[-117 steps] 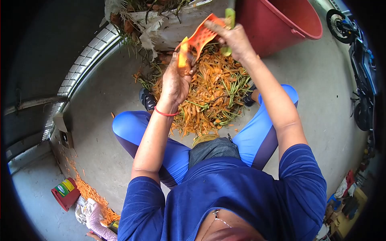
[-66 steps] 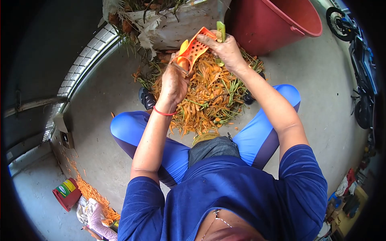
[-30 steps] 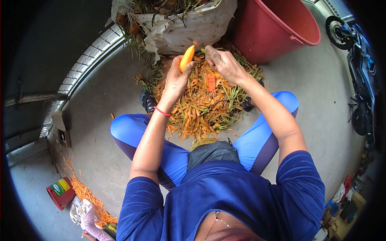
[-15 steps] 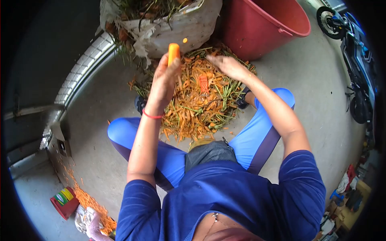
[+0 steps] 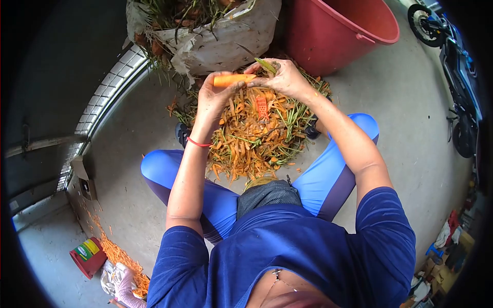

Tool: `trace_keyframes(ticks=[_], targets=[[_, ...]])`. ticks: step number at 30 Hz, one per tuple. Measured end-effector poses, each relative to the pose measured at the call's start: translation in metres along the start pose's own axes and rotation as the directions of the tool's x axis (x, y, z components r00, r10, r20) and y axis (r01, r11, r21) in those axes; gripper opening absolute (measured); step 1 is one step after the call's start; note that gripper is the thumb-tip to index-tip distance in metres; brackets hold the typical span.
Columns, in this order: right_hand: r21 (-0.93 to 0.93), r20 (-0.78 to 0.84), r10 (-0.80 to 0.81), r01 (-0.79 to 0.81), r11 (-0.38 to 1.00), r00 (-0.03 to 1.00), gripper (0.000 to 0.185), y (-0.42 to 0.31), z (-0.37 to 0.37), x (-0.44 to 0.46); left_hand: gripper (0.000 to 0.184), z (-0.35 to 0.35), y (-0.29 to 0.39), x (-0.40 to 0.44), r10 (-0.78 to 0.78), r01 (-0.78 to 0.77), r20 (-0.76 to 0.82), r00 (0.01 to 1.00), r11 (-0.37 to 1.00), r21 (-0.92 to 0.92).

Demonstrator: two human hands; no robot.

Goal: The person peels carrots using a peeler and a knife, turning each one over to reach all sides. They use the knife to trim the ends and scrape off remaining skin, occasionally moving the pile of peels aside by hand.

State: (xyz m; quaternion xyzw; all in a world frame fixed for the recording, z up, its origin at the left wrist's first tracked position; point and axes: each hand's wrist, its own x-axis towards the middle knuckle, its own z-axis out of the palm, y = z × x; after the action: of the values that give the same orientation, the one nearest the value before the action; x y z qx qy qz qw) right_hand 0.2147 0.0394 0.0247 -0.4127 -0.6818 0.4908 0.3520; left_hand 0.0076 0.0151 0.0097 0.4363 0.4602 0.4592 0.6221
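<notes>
My left hand (image 5: 213,95) is closed around a peeled orange carrot (image 5: 229,80), held sideways above a heap of peelings (image 5: 246,136). The carrot's narrow end points at my right hand (image 5: 287,81), whose fingers are bent close to that tip. A greenish-yellow strip (image 5: 266,66) shows at the right fingers, and a thin dark sliver (image 5: 246,50) stands out beyond them. What exactly the right hand grips is hidden. Among the peelings and green stalks below lies an orange-red perforated piece (image 5: 262,107).
Behind the heap stands a torn white sack (image 5: 221,49) with unpeeled carrots and stalks. Beside it is a large red tub (image 5: 328,38). A motorbike (image 5: 457,87) is at the right. Lower left are a red bucket (image 5: 88,257), orange shreds (image 5: 115,251) and another person's sleeve (image 5: 125,287).
The carrot has turned from upright to sideways in my left hand. My right hand has come left to the carrot's tip. An orange bit seen in the air earlier is gone.
</notes>
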Motion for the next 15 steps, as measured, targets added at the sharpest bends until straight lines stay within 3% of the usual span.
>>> trace_keyframes(ticks=[1,4,6,8,9,10,12,13,15], targets=[[-0.029,0.016,0.031,-0.031,0.999,0.999,0.023,0.006,-0.003,0.001,0.034,-0.004,-0.004,0.002,0.008,-0.007,-0.003,1.0,0.991,0.132],[0.071,0.071,0.089,-0.094,0.993,0.994,0.019,0.011,0.001,0.0,0.035,-0.008,0.0,-0.004,-0.198,0.17,0.155,0.968,0.969,0.177],[0.032,0.097,0.146,-0.15,0.988,0.984,0.017,0.01,0.005,0.001,0.045,-0.003,-0.001,-0.012,-0.2,0.075,0.261,0.945,0.904,0.42],[-0.031,0.095,0.175,-0.173,0.984,0.98,0.018,0.013,0.011,0.003,0.045,0.01,0.005,-0.019,-0.417,0.206,0.374,0.828,0.848,0.489],[0.03,0.044,0.25,-0.251,0.967,0.967,0.021,-0.006,0.01,0.002,0.042,0.005,-0.013,-0.015,-0.39,0.221,0.399,0.83,0.887,0.406],[-0.026,-0.056,0.187,-0.188,0.982,0.981,0.05,0.009,0.008,0.01,0.041,0.005,-0.016,-0.012,-0.351,0.29,0.339,0.873,0.932,0.216],[-0.104,-0.336,0.038,-0.077,0.992,0.941,0.067,0.018,-0.001,0.016,0.039,0.006,-0.014,-0.008,-0.304,0.338,0.187,0.934,0.921,-0.193],[-0.147,-0.308,0.139,-0.191,0.971,0.941,0.071,0.013,-0.011,0.016,0.04,0.006,-0.003,-0.006,-0.285,0.326,0.169,0.944,0.887,-0.327],[-0.088,-0.21,0.232,-0.254,0.963,0.95,0.066,0.005,-0.011,0.014,0.044,0.004,0.004,-0.008,-0.218,0.247,0.14,0.966,0.936,-0.25]])
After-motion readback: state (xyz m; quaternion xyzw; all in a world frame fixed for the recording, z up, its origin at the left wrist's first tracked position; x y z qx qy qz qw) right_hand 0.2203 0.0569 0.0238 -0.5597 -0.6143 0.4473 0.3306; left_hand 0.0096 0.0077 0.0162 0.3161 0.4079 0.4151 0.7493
